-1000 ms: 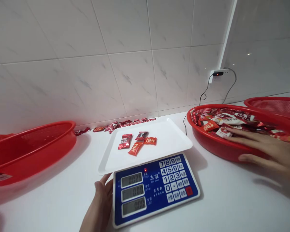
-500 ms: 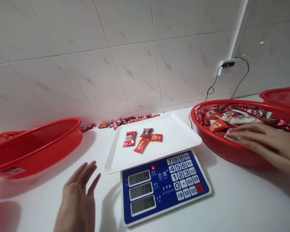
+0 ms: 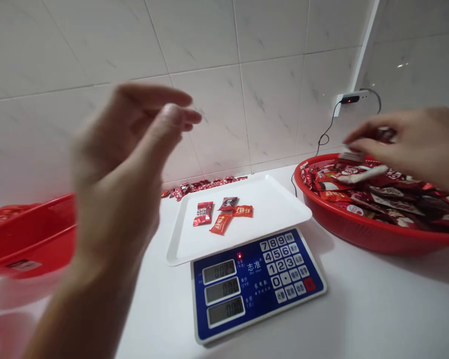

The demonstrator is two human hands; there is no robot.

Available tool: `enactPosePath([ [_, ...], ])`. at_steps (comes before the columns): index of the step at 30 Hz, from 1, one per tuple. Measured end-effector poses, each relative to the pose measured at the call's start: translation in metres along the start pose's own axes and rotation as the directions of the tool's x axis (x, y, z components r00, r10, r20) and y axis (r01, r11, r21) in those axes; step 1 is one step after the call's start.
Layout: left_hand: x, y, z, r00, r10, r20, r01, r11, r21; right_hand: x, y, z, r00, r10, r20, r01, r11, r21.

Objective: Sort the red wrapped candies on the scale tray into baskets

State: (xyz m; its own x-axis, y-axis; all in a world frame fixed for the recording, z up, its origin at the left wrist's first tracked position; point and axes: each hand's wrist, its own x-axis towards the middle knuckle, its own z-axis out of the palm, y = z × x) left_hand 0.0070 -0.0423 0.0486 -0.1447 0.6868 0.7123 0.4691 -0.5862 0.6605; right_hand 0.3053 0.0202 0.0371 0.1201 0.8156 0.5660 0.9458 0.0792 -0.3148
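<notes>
My left hand [image 3: 123, 164] is raised in front of the tiled wall, left of the scale. Its fingers are curled, with the thumb close to the fingertips and nothing visible between them; the hand is blurred. Over the red basket [image 3: 374, 239] of wrapped sweets, my right hand [image 3: 415, 142] pinches a pale wrapped candy [image 3: 350, 155]. Something dark and shiny also shows inside that grip. Several wrapped candies, among them a red packet [image 3: 203, 214] and an orange one [image 3: 220, 224], lie on the white tray [image 3: 269, 214] of the blue weighing scale [image 3: 258, 289].
Another red basket [image 3: 56, 239] stands at the left, partly behind my left arm. A row of small red sweets [image 3: 202, 186] lies along the wall behind the tray. A socket [image 3: 353, 99] with a black cable is on the wall at right.
My left hand has risen from the table beside the scale and its fingers have curled in. My right hand has lifted from the basket with the pale candy. The tray's candies stay put.
</notes>
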Motion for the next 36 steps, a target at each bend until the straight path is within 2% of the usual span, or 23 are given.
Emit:
enactPosePath([
  [1, 0.005, -0.002, 0.011, 0.996, 0.081, 0.034, -0.081, 0.997, -0.007, 0.000, -0.016, 0.000, 0.996, -0.061, -0.064, 0.069, 0.989, 0.132],
  [2, 0.008, -0.006, 0.021, 0.991, 0.109, 0.081, -0.108, 0.994, -0.016, -0.001, -0.033, 0.002, 0.987, -0.113, -0.111, 0.141, 0.944, 0.298],
  [3, 0.009, -0.012, 0.029, 0.987, 0.080, 0.142, -0.079, 0.997, -0.015, -0.003, -0.049, 0.008, 0.982, -0.129, -0.140, 0.181, 0.862, 0.473],
  [5, 0.006, -0.024, 0.041, 0.955, -0.046, 0.292, 0.064, 0.997, -0.052, -0.008, -0.076, 0.026, 0.989, -0.148, -0.006, 0.096, 0.612, 0.785],
  [7, 0.000, -0.034, 0.045, 0.909, -0.129, 0.395, 0.162, 0.985, -0.053, -0.013, -0.093, 0.048, 0.954, -0.265, 0.140, -0.021, 0.407, 0.913],
  [9, -0.006, -0.041, 0.042, 0.886, -0.173, 0.430, 0.175, 0.984, 0.037, -0.016, -0.100, 0.068, 0.888, -0.371, 0.271, -0.146, 0.333, 0.932],
  [12, -0.009, -0.048, 0.035, 0.882, -0.193, 0.430, 0.114, 0.972, 0.204, -0.018, -0.098, 0.084, 0.799, -0.465, 0.382, -0.213, 0.376, 0.902],
  [15, -0.009, -0.054, 0.032, 0.876, -0.158, 0.456, 0.043, 0.967, 0.252, -0.018, -0.094, 0.087, 0.767, -0.502, 0.400, -0.180, 0.430, 0.885],
  [17, -0.009, -0.055, 0.032, 0.865, -0.155, 0.478, 0.050, 0.973, 0.226, -0.019, -0.092, 0.086, 0.744, -0.532, 0.405, -0.178, 0.426, 0.887],
  [19, -0.010, -0.054, 0.031, 0.856, -0.175, 0.487, 0.098, 0.979, 0.179, -0.019, -0.092, 0.086, 0.743, -0.542, 0.393, -0.179, 0.405, 0.897],
  [21, -0.011, -0.050, 0.029, 0.852, -0.190, 0.488, 0.117, 0.977, 0.176, -0.020, -0.092, 0.087, 0.772, -0.521, 0.364, -0.174, 0.377, 0.910],
  [23, -0.012, -0.046, 0.026, 0.861, -0.143, 0.488, 0.030, 0.972, 0.232, -0.020, -0.091, 0.088, 0.804, -0.485, 0.344, -0.185, 0.345, 0.920],
  [25, -0.011, -0.043, 0.022, 0.872, -0.038, 0.488, -0.131, 0.942, 0.308, -0.020, -0.090, 0.086, 0.823, -0.445, 0.352, -0.234, 0.299, 0.925],
  [27, -0.009, -0.040, 0.018, 0.876, 0.077, 0.477, -0.277, 0.889, 0.365, -0.020, -0.089, 0.082, 0.801, -0.429, 0.418, -0.321, 0.281, 0.904],
  [29, -0.007, -0.039, 0.015, 0.883, 0.137, 0.449, -0.339, 0.847, 0.409, -0.019, -0.088, 0.076, 0.741, -0.451, 0.497, -0.401, 0.296, 0.867],
  [31, -0.004, -0.040, 0.012, 0.905, 0.116, 0.410, -0.314, 0.831, 0.459, -0.018, -0.087, 0.070, 0.691, -0.501, 0.521, -0.400, 0.335, 0.853],
  [33, -0.002, -0.042, 0.009, 0.920, 0.015, 0.392, -0.224, 0.841, 0.493, -0.017, -0.084, 0.068, 0.680, -0.548, 0.486, -0.312, 0.383, 0.869],
  [34, -0.001, -0.044, 0.008, 0.913, -0.046, 0.406, -0.174, 0.855, 0.489, -0.017, -0.082, 0.068, 0.682, -0.562, 0.468, -0.256, 0.416, 0.873],
  [36, 0.000, -0.048, 0.008, 0.867, -0.146, 0.476, -0.091, 0.893, 0.440, -0.018, -0.080, 0.072, 0.698, -0.555, 0.453, -0.170, 0.486, 0.857],
])
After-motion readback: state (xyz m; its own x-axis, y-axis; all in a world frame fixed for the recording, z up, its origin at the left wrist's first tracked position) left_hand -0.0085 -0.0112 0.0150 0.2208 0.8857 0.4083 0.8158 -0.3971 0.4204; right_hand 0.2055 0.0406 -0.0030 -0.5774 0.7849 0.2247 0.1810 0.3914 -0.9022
